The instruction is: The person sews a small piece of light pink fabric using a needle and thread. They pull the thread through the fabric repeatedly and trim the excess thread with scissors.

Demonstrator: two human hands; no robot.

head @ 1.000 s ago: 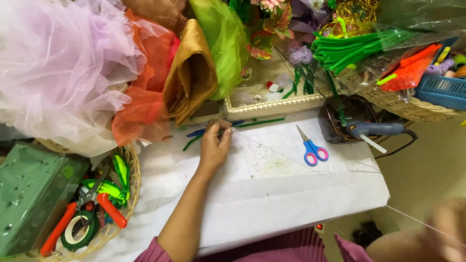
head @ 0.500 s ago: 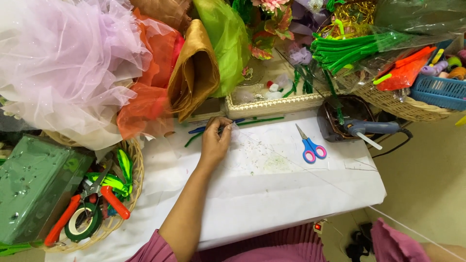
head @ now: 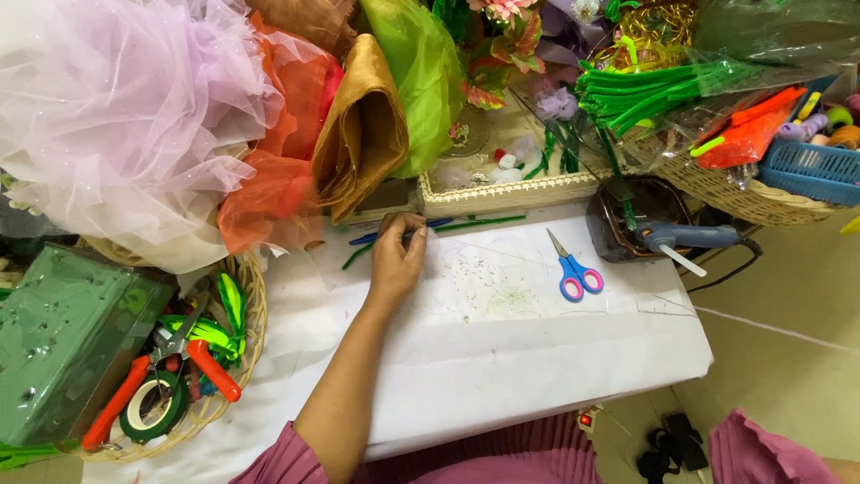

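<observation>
My left hand (head: 397, 255) rests on the white paper-covered table (head: 502, 376), fingertips pinched together beside a blue stick and a green pipe cleaner (head: 479, 222). A thin pale thread (head: 761, 324) runs from those fingertips across the paper and off past the table's right corner. Pink-handled scissors (head: 573, 273) lie to the right of the hand, apart from it. Of my right arm only a pink sleeve (head: 770, 448) shows at the bottom right; the hand itself is out of frame.
Tulle and organza fabrics (head: 134, 116) pile up at the back left. A wicker basket (head: 246, 358) holds orange-handled pliers and tape. A green foam block (head: 63, 341) sits far left, a glue gun (head: 690, 237) and a wicker tray (head: 511, 190) at the back right.
My right hand, blurred at the lower right a second ago, has dropped out of view. The left hand has stayed at the same spot on the paper.
</observation>
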